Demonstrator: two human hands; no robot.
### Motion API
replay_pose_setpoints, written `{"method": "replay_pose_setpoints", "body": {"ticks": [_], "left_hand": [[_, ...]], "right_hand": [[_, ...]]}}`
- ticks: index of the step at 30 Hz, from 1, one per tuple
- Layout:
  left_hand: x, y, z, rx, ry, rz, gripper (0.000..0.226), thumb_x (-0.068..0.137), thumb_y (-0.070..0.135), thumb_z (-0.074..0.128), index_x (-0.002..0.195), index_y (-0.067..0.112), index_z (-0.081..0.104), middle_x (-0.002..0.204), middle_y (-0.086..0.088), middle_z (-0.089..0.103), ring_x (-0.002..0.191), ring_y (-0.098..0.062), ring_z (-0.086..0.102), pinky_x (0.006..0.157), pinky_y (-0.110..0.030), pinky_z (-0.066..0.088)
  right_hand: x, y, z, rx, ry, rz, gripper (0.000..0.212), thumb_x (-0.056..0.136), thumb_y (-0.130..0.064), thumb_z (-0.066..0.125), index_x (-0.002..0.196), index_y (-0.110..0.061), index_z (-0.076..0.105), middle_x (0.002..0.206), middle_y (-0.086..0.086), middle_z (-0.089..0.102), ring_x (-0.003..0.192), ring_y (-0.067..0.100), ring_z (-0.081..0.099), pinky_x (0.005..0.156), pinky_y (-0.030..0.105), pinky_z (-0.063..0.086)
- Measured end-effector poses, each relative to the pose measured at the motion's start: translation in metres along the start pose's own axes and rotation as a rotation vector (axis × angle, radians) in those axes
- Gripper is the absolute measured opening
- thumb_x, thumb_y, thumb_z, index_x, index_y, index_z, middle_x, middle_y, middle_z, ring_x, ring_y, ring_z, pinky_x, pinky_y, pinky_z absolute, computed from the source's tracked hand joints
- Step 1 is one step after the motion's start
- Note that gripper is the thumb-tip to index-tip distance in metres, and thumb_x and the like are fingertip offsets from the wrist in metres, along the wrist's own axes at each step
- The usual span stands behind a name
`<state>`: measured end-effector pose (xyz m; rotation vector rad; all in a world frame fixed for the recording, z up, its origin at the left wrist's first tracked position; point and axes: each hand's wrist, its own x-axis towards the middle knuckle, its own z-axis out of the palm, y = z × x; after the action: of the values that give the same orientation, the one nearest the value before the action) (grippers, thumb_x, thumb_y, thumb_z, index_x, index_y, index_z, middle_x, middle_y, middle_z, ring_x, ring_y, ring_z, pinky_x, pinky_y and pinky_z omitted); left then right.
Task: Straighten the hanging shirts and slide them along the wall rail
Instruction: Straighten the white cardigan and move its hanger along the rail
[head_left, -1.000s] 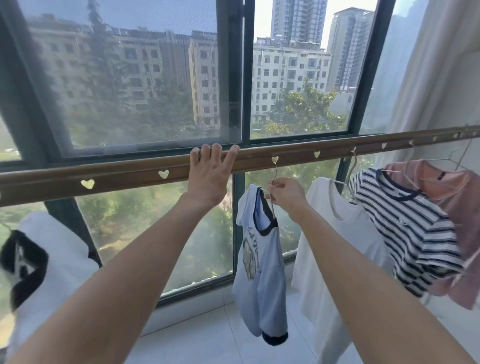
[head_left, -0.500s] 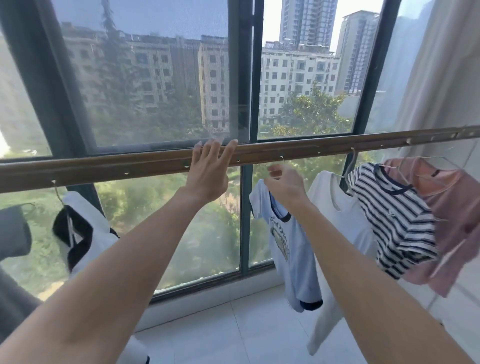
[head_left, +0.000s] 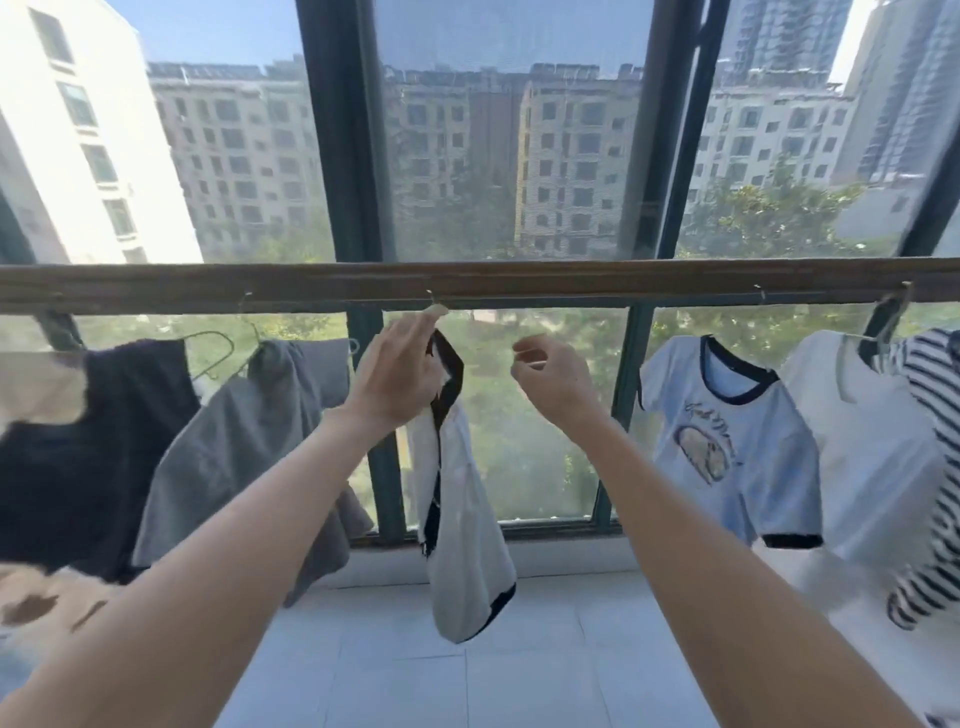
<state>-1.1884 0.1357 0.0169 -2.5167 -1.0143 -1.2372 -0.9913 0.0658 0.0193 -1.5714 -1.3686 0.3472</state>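
Observation:
A brown wall rail (head_left: 571, 283) runs across the window. From it hang a dark navy shirt (head_left: 78, 441), a grey shirt (head_left: 249, 441), a white shirt with black trim (head_left: 462, 519), a light blue printed shirt (head_left: 727, 431), a plain white shirt (head_left: 872, 441) and a striped shirt (head_left: 935, 467). My left hand (head_left: 400, 369) holds the white black-trimmed shirt at its collar, just under the hanger hook, with fingertips near the rail. That shirt hangs narrow and bunched. My right hand (head_left: 550, 374) hovers to its right with loosely curled fingers and holds nothing.
Dark window frames (head_left: 332, 156) and glass stand right behind the rail. A bare wire hanger (head_left: 213, 353) shows between the navy and grey shirts. There is a gap on the rail between the white black-trimmed shirt and the blue one. The white tiled floor (head_left: 519, 675) lies below.
The view has swung left along the rail. My left hand left the rail and took the white black-trimmed shirt's top. My right hand let go of the blue shirt's hanger and moved left.

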Motion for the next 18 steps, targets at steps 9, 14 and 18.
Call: {"method": "replay_pose_setpoints", "body": {"ticks": [9, 14, 18], "left_hand": [[-0.072, -0.061, -0.045, 0.007, -0.088, -0.163, 0.051, 0.085, -0.001, 0.053, 0.135, 0.010, 0.048, 0.120, -0.010, 0.061, 0.113, -0.026, 0.055, 0.091, -0.038, 0.047], [-0.069, -0.079, -0.030, -0.052, -0.129, -0.153, 0.046, 0.085, -0.001, 0.053, 0.129, 0.011, 0.051, 0.109, -0.008, 0.063, 0.104, -0.025, 0.058, 0.088, -0.042, 0.051], [-0.054, -0.100, -0.008, -0.067, -0.173, -0.163, 0.045, 0.085, 0.000, 0.055, 0.128, 0.013, 0.052, 0.107, -0.007, 0.064, 0.100, -0.023, 0.061, 0.083, -0.045, 0.055]], "right_hand": [[-0.028, -0.032, 0.079, -0.036, -0.063, -0.006, 0.036, 0.088, -0.005, 0.061, 0.123, -0.008, 0.062, 0.112, 0.006, 0.066, 0.100, 0.020, 0.063, 0.089, 0.028, 0.051], [-0.008, -0.003, 0.099, -0.275, -0.120, 0.112, 0.051, 0.079, -0.006, 0.064, 0.129, -0.012, 0.055, 0.122, 0.013, 0.055, 0.111, 0.031, 0.056, 0.085, 0.037, 0.053], [0.010, 0.034, 0.110, -0.344, -0.114, 0.165, 0.045, 0.085, -0.012, 0.055, 0.130, -0.017, 0.052, 0.118, 0.010, 0.058, 0.103, 0.031, 0.058, 0.085, 0.044, 0.054]]}}
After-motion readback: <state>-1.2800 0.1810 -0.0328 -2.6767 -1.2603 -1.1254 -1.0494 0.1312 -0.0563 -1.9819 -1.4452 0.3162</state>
